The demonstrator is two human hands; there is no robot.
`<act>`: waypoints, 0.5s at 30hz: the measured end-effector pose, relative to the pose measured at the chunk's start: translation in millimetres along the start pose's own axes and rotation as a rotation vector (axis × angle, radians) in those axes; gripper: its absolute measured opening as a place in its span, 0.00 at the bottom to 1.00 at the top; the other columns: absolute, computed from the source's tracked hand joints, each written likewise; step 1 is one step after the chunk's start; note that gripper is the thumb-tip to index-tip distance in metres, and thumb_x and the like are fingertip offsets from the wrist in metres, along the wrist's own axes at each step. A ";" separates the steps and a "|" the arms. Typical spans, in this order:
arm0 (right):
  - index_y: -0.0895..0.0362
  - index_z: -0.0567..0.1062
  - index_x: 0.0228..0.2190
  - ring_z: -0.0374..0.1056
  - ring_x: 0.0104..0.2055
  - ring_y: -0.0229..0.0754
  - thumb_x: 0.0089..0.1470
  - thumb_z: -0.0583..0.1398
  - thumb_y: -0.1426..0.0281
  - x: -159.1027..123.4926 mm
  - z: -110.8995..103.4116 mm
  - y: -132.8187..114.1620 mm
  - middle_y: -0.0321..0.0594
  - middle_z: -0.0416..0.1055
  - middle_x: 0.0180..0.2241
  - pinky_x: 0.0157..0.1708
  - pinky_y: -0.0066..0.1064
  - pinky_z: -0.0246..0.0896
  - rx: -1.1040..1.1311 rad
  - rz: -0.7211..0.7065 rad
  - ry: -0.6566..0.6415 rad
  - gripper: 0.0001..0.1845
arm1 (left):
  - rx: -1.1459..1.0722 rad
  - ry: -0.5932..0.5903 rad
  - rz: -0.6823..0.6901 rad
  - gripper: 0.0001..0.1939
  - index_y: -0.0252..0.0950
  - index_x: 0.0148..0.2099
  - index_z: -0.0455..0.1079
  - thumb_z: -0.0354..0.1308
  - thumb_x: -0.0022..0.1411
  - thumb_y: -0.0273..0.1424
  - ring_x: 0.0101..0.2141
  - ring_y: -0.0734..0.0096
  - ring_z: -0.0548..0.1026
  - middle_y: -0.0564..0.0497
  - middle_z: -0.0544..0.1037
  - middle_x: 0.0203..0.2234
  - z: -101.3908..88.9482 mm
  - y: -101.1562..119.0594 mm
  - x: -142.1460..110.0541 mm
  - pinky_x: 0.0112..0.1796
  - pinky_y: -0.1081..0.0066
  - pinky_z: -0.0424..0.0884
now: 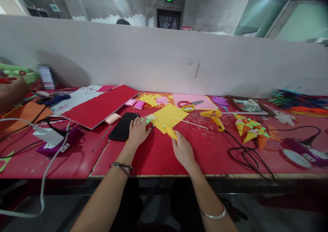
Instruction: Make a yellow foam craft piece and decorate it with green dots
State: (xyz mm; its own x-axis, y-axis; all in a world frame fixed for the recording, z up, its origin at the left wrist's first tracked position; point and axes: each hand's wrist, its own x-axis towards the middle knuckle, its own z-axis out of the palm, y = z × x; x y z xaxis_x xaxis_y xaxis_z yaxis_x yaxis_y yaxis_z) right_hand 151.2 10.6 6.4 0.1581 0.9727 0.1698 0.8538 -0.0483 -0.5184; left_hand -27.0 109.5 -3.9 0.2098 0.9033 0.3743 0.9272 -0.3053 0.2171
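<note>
My right hand (183, 151) is closed round a slim yellow rod-like thing (170, 132), whose far end points up and left over a square of yellow paper (176, 114). I cannot make out its exact kind. My left hand (138, 131) lies palm down with its fingers apart, between a black phone (121, 126) and the paper's left corner. At its fingertips is a small pale green and whitish lump (149, 118), perhaps in clear wrap. A thin pale stick (192, 123) crosses the paper's right edge.
Red-handled scissors (191, 104), a yellow glue gun (214, 117) with its black cord, and small decorated cones (252, 129) lie to the right. A red board (102, 105) and a purple power socket (60, 143) are leftward. Another person's hand (14, 92) shows at far left.
</note>
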 end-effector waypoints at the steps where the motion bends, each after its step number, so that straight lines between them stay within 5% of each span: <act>1: 0.61 0.60 0.49 0.66 0.43 0.48 0.53 0.47 0.72 -0.2 0.7 1.6 0.50 0.67 0.44 0.38 0.34 0.60 -0.044 0.000 0.015 0.21 | 0.027 -0.030 -0.002 0.24 0.34 0.54 0.57 0.49 0.57 0.37 0.55 0.56 0.56 0.41 0.64 0.51 2.5 0.1 0.9 0.53 0.53 0.48; 5: 0.62 0.61 0.49 0.64 0.45 0.46 0.52 0.49 0.73 -1.5 2.9 5.6 0.50 0.66 0.43 0.41 0.32 0.59 -0.137 -0.036 0.079 0.21 | 0.070 -0.034 -0.010 0.19 0.37 0.48 0.63 0.43 0.60 0.41 0.49 0.58 0.64 0.45 0.70 0.46 4.7 3.6 6.7 0.51 0.53 0.51; 9: 0.60 0.61 0.49 0.63 0.45 0.45 0.52 0.50 0.72 -1.0 3.5 6.6 0.48 0.65 0.43 0.41 0.31 0.59 -0.177 -0.060 0.092 0.21 | 0.077 0.004 -0.039 0.15 0.34 0.39 0.66 0.48 0.56 0.40 0.45 0.57 0.67 0.41 0.69 0.44 6.7 1.9 14.2 0.46 0.59 0.59; 15: 0.60 0.61 0.49 0.64 0.43 0.45 0.52 0.51 0.70 0.1 3.7 9.5 0.48 0.66 0.42 0.39 0.32 0.59 -0.185 -0.068 0.106 0.21 | 0.010 -0.025 -0.037 0.12 0.35 0.35 0.64 0.49 0.56 0.38 0.41 0.60 0.68 0.45 0.73 0.34 9.2 -2.4 19.5 0.49 0.55 0.52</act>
State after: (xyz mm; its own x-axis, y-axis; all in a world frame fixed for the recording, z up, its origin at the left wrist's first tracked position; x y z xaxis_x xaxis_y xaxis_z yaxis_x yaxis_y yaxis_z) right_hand 157.5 11.2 -1.6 0.1401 0.9462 0.2916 0.9391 -0.0337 -0.3419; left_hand -22.3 130.6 -5.4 0.1825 0.9212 0.3436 0.9375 -0.2683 0.2215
